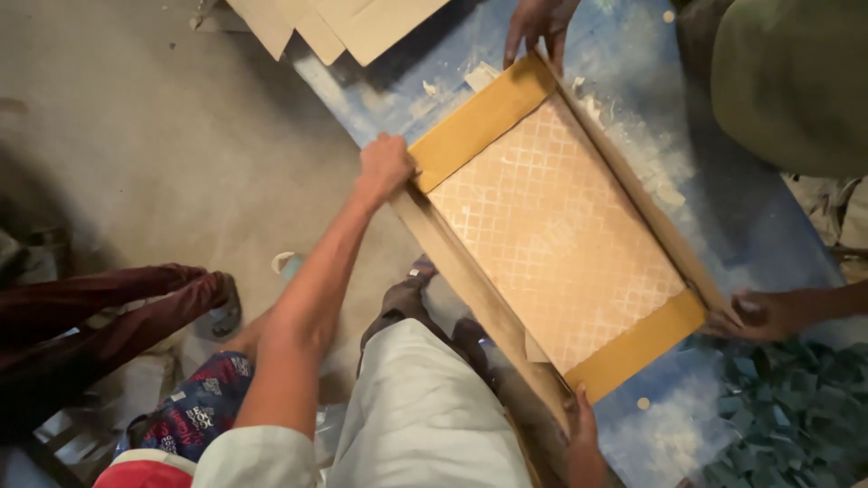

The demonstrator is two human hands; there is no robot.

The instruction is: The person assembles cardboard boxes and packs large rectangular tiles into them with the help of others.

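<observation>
A shallow cardboard box (470, 271) lies slantwise on a blue, white-smeared table (759, 217). Inside it is a tan sheet (551, 226) with a pale lattice pattern, and a mustard-yellow flap (479, 122) sits at each end. My left hand (384, 167) grips the box's far-left corner with its fingers closed on the edge. At the near corner, beside the lower yellow flap (637, 348), my right hand (583, 425) holds the box edge. Another person's hands hold the other two corners, one at the top (538, 23) and one at the right (768, 312).
Flat cardboard sheets (344, 23) lie at the top edge. A heap of dark green pieces (796, 407) covers the table's lower right. A person in olive green (796, 81) stands at the upper right. Legs in maroon trousers (90, 307) are on the concrete floor at left.
</observation>
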